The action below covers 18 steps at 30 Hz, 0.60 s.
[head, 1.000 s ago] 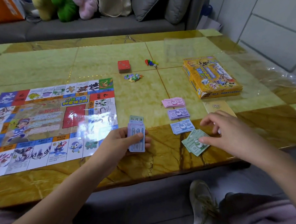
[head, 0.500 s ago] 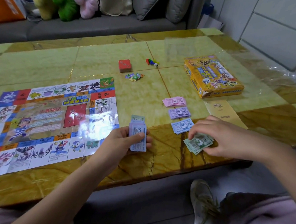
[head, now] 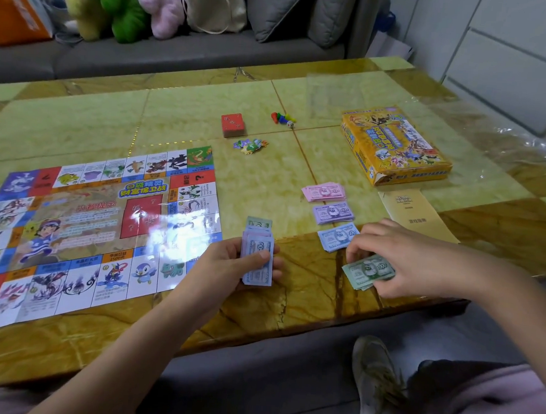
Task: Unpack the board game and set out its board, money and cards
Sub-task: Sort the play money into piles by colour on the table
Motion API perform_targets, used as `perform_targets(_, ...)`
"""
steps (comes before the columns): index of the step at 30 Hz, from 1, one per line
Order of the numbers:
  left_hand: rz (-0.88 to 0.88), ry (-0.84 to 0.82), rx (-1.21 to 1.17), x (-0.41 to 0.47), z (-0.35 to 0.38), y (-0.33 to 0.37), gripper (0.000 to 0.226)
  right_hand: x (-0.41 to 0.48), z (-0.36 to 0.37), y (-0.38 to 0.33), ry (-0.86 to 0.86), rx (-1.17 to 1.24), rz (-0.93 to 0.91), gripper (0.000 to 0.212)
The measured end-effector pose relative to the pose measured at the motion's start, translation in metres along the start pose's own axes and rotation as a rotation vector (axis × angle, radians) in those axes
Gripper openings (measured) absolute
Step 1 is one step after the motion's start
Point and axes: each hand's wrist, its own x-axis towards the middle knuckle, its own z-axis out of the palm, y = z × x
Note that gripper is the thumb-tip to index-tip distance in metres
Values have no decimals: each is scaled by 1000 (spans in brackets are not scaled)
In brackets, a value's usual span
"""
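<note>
A: How far along is the unpacking, would you say?

B: Well past halfway, I'd judge. The board [head: 94, 228] lies unfolded on the left of the surface [head: 267, 181], and the box [head: 396, 147] sits at the far right, well apart from it

A: And the money?

B: Partly sorted. Four piles lie in a column right of centre: the pink pile [head: 323, 192] farthest, then the purple pile [head: 333, 212], the blue pile [head: 337, 239], and the green pile [head: 367, 271] nearest the edge. The right hand [head: 415, 263] has its fingers curled round the green pile, pinching it down on the surface. The left hand [head: 226, 264] grips the unsorted stack [head: 257, 260], thumb across its face, just beside the board's near right corner. A green note shows at the back of that stack, so the sorting looks unfinished

A: Cards?

B: One red deck [head: 232, 125] sits squared up beyond the board. Whether the game has a second deck I cannot tell

A: Count the rest for me

B: One board, one box, four piles down, one stack in hand, one deck. One tan leaflet [head: 415, 212] lies between the box and the right hand. The pawns [head: 282, 117] show red, green, blue and yellow, so seemingly four, with one die [head: 290, 124] just beside them. The colourful cut-outs [head: 250, 145] near the deck are too jumbled to count

A: So what remains?

B: Dealing the held stack onto the piles, as I read it
</note>
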Motion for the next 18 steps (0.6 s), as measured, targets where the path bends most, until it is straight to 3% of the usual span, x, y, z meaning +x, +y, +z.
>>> perform_targets(12,1,-5,17,0,0,0,18,-17,-3,-7,-16,60,12,58)
perform_targets(18,-2,-7,30,2,-2,-1,18,-18,3,-18,-54,-25,73,60)
